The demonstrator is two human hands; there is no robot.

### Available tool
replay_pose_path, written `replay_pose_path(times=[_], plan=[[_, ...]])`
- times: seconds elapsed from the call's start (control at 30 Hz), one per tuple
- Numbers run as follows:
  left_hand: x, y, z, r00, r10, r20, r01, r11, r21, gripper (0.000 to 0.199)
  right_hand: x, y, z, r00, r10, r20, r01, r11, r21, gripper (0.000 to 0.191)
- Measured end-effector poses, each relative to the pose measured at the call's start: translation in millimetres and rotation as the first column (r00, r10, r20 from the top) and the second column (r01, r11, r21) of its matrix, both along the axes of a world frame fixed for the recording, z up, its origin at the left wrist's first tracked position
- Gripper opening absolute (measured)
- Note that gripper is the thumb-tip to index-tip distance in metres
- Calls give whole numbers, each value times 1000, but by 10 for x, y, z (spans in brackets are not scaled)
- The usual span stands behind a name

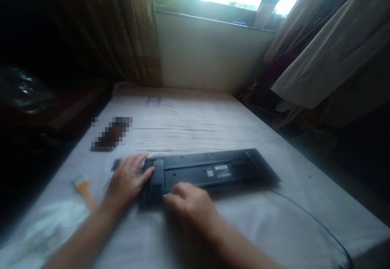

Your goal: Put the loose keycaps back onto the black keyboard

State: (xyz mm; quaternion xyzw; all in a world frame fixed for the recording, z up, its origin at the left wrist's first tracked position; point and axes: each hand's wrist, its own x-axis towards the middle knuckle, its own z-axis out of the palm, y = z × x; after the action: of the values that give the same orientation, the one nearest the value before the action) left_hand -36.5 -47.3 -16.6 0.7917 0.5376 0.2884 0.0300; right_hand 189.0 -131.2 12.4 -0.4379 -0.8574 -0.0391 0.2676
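A black keyboard (195, 171) lies underside up on a white sheet, its labels and long recess showing. My left hand (126, 181) holds its left end, the thumb resting on the underside and the other fingers at the far left corner. At the near edge, my right hand (193, 204) is closed in a pinch against the keyboard. A small whitish tip shows at those fingertips, too small to name. A brush (84, 191) with a yellow-orange handle and pale bristles lies left of my left forearm.
The sheet-covered surface (189, 118) reaches to the wall. A pixelated dark object (111, 134) lies at the far left. A cable (317, 218) curves from the keyboard to the right. Crumpled clear plastic (51, 228) is at the near left. Hanging cloths (323, 53) are at right.
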Motion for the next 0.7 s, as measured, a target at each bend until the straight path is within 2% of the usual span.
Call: replay_pose_path(times=[0.1,0.17,0.23,0.27,0.37,0.5,0.6,0.7], plan=[[-62,-40,27,998,-59,-9,59,998,29,54,-39,18,-14,1000,14,5,-14,1000,1,9],[-152,-93,44,984,-173,-49,173,985,5,53,50,21,-1,999,24,-31,-24,1000,-7,11],[-262,-153,49,910,-386,-153,372,922,-112,74,229,10,29,994,-4,-106,1,1000,-27,17],[-313,-178,49,886,-424,-189,398,903,-158,86,341,-4,47,987,-31,-155,22,998,-56,20],[-414,-205,60,871,-424,-249,374,900,-226,97,703,-74,82,923,-102,-372,59,990,-127,22],[-426,-125,81,842,-439,-313,380,895,-233,95,1094,-181,35,753,-245,-611,198,969,-146,16],[-399,-71,111,838,-437,-327,395,899,-191,94,1282,-224,-27,664,-364,-653,299,930,-214,14],[-354,-58,245,859,-419,-296,388,908,-159,87,1411,-228,-61,614,-435,-658,394,892,-221,20]])
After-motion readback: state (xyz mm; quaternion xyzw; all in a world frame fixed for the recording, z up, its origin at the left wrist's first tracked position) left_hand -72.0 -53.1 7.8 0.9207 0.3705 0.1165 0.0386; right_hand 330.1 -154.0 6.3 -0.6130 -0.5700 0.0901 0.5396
